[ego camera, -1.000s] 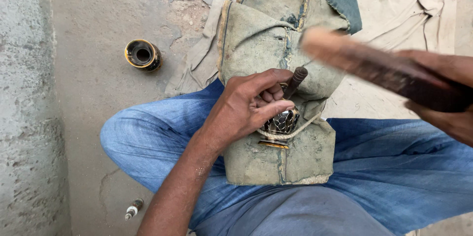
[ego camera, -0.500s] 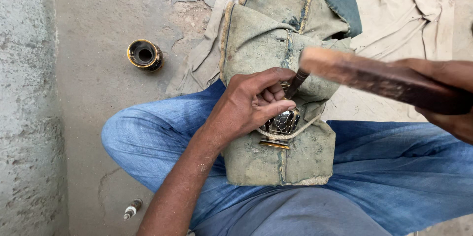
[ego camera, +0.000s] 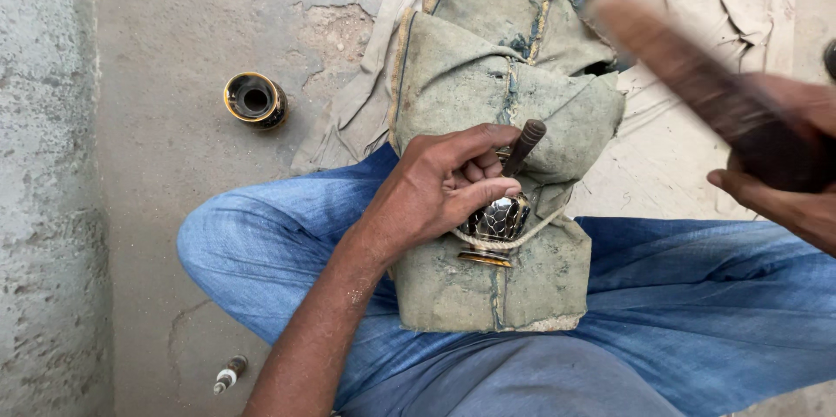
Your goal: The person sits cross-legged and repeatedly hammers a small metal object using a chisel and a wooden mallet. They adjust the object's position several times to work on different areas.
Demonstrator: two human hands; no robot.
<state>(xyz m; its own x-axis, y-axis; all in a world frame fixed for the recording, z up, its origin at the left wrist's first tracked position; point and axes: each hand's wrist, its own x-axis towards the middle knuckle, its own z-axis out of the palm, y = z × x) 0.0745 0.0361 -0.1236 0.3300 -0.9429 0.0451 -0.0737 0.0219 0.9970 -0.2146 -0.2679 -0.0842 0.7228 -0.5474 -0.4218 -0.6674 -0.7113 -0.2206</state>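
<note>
The fingers point(ego camera: 475, 169) of the left hand point(ego camera: 435, 195) are curled shut around a dark punch point(ego camera: 525, 145), held tip-down on a small engraved metal vase point(ego camera: 498, 221) tied by cord to a grey-green cloth pad point(ego camera: 488, 286) on the lap. The right hand point(ego camera: 788, 178) is closed on a wooden mallet point(ego camera: 697, 90), blurred. One brass-rimmed cup point(ego camera: 255, 100) is seen on the floor, its inside dark; contents cannot be told. One small plug point(ego camera: 228, 374) is noted. The mallet, over the punch half a second ago, is now raised.
</note>
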